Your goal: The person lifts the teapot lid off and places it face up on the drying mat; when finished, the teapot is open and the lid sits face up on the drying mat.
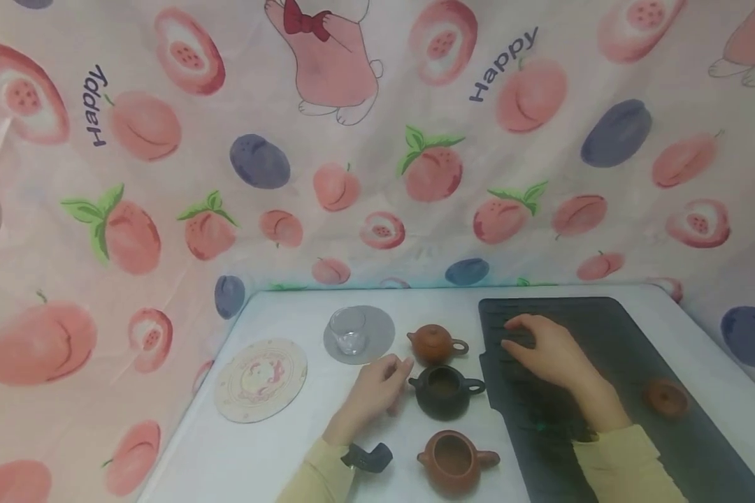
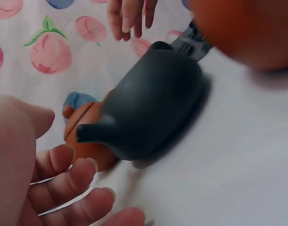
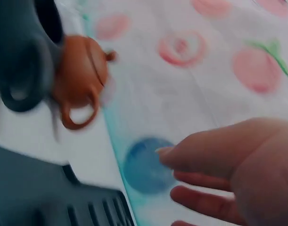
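My left hand, loosely curled and holding nothing, hovers just left of the black teapot. In the left wrist view its fingers are parted near the black spout. The black teapot stands without a lid. Behind it is a small orange-brown teapot with its lid on; in front, a lidless reddish-brown teapot. Over the far part of the black slatted tray, my right hand is bent with thumb and fingers apart, and nothing is between them. A brown lid lies on the tray's right side.
A clear glass cup stands on a grey round mat at the back. Left of it lies a pale round mat with a pink print. Fruit-patterned cloth hangs behind the white table.
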Demonstrator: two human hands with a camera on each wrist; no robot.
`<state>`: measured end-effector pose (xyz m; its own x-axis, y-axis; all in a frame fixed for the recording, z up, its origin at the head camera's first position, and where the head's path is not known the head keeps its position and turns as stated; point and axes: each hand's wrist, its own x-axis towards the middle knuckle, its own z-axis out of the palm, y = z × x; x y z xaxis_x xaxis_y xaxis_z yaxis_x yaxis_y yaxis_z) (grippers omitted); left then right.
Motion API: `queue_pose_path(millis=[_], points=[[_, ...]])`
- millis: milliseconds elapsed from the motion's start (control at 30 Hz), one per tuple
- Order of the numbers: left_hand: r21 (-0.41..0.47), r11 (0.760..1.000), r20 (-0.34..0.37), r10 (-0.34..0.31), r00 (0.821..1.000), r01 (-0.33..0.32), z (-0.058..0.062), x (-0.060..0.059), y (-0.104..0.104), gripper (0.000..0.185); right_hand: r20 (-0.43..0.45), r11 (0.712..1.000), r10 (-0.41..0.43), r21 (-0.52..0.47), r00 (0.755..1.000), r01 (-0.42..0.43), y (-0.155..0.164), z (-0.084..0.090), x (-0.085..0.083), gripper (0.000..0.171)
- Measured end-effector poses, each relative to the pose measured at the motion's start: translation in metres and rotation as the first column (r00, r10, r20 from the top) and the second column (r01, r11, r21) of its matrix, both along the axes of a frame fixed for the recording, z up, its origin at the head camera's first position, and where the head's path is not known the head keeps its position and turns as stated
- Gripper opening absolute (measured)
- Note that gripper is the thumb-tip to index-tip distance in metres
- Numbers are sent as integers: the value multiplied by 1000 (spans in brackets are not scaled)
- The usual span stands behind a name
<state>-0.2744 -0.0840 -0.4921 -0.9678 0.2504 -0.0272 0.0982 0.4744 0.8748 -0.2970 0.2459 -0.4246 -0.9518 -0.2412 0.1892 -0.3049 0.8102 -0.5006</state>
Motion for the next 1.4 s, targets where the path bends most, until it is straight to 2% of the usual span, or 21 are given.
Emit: queue_pose_path(millis=[167, 267, 433, 533, 633, 833, 1133, 1233, 1333, 1400], points=[[-18, 999, -22, 39, 999, -39, 8, -26, -1, 45, 14, 991, 134, -10, 991, -134, -40, 9, -21, 31], [-43, 997, -30, 70, 997, -71, 12, -42, 3, 48, 47, 982, 191, 7, 981, -191, -63, 11, -33, 33], [-85, 988, 11, 132, 991, -131, 14, -56, 15, 51, 120, 981, 169, 72, 978, -179, -85, 8, -50, 43], [-95, 983, 28, 163, 986, -160, 12, -60, 18, 50, 141, 980, 156, 105, 978, -171, -95, 7, -56, 45], [-85, 980, 33, 181, 983, -178, 8, -62, 20, 49, 136, 966, 184, 155, 973, -205, -103, 8, -60, 43], [-60, 984, 2, 169, 986, -169, 0, -63, 26, 43, 107, 938, 205, 263, 973, -226, -113, 9, -61, 29], [-27, 984, -36, 172, 984, -173, -9, -64, 32, 41, 88, 947, 146, 276, 985, -165, -117, 6, -56, 23], [50, 987, -9, 157, 988, -156, -13, -65, 30, 40, 99, 950, 132, 270, 986, -154, -118, 5, -56, 21], [143, 979, 41, 139, 989, -143, -15, -66, 27, 39, 114, 957, 111, 255, 987, -137, -121, 7, -55, 19], [174, 975, 60, 133, 989, -141, -16, -67, 25, 39, 117, 958, 100, 259, 988, -127, -122, 7, -54, 20]])
